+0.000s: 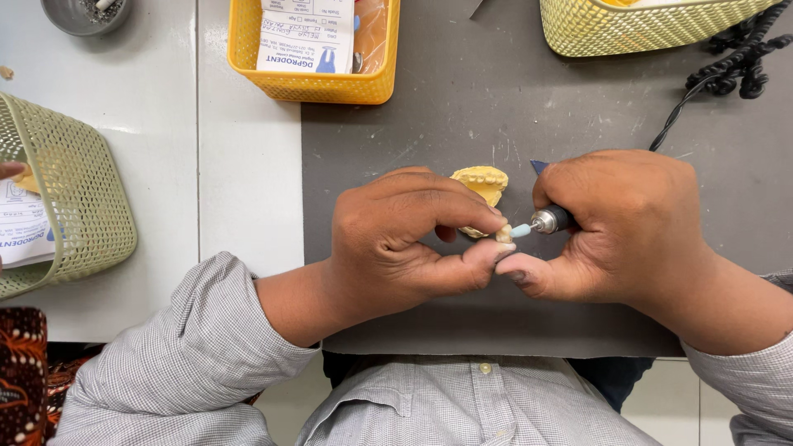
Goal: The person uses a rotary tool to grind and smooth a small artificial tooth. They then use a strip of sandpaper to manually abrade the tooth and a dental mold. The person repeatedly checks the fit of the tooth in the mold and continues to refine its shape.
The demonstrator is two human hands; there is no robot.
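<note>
nearest to the camera, the person's grey checked shirt is filling the bottom edge, and both sleeves are reaching up onto a dark grey mat that is lying on the pale table.

the left hand is curling with the thumb stretched to the right and the forefinger bent over it. these two fingers are pinching a small cream tooth piece at their tips, so the grip is narrow and closed on it. the piece is sitting in the middle of the scene, between the two hands.

the right hand is wrapping tightly around a handpiece with a metal nose, the thumb pointing left and touching the left thumb. a light blue tip on the handpiece is touching the tooth piece. a black cord is running from behind this hand to the far right, where it becomes coiled.

just beyond the left fingers, a yellow dental model is lying on the mat, partly hidden by them.

at the left, a pale green mesh basket is holding a white paper slip with blue print. at the far edge, an orange basket is holding a white rectangular form with a blue mark, and a yellow-green basket is standing at the far right. a small grey round dish is in the far left corner.
</note>
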